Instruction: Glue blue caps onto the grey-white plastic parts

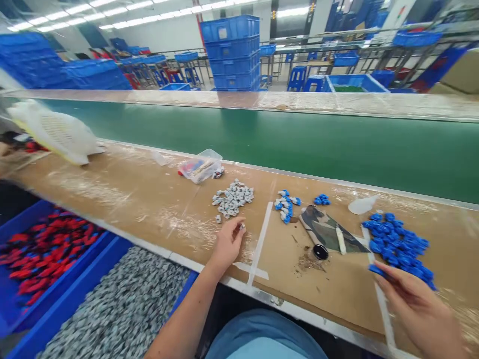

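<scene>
My left hand (228, 242) rests on the brown worktop (142, 199), pinching a small grey-white part (242, 227) between thumb and fingers, just below a pile of the same grey parts (232, 198). My right hand (419, 309) is at the lower right, fingers closed on a blue cap (376, 269) at the near edge of a heap of blue caps (398, 244). Between the hands lie a few joined blue-and-grey pieces (285, 203), a small cluster of blue caps (322, 200) and a camouflage cloth (327, 232) with a white stick on it.
A green conveyor belt (318, 142) runs behind the worktop. A clear plastic box (200, 167) and a white basket (56, 132) sit to the left. Blue bins hold red parts (45, 249) and grey parts (119, 304) below the bench. Blue crates (232, 52) stand behind.
</scene>
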Demonstrator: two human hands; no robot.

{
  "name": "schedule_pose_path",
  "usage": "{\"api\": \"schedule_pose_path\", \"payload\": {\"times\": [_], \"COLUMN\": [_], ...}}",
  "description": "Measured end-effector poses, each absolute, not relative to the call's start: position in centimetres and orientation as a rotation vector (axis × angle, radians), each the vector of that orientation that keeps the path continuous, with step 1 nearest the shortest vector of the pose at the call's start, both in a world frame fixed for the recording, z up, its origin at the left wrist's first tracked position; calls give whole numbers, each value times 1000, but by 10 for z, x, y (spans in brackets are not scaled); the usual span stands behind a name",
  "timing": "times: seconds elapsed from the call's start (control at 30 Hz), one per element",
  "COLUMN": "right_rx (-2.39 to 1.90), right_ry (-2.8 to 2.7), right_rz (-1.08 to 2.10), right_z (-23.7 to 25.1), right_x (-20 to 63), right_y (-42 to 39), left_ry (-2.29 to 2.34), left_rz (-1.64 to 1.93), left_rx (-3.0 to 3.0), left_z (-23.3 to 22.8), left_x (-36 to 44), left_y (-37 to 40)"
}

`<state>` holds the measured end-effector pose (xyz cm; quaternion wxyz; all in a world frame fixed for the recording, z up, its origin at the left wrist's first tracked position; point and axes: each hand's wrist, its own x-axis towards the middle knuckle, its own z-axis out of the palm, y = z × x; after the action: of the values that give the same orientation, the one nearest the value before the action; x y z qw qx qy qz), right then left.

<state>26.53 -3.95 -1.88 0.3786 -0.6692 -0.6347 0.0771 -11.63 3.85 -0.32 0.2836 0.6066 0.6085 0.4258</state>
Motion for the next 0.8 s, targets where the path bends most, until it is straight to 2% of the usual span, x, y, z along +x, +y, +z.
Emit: {"api": "schedule_pose_path", "payload": {"times": [0.13,0.27,0.4,0.8], "right_rx": [-1594,-1524,-1450,-1417], "right_ry": [-1747,-1959,-2058,-2094], "right_rz": [356,291,177,117], "right_z": [18,31,28,24], "right_x": [218,196,192,191], "right_y": [-23,-10,-3,-2], "left_ry": [1232,1034,938,846], "left_rz": [1087,974,896,856], "left_rx": [1165,863,770,714], "left_z": [3,10,11,1], "left_x": [-79,-47,-30,-17], "left_y": [25,14,9,4]}}
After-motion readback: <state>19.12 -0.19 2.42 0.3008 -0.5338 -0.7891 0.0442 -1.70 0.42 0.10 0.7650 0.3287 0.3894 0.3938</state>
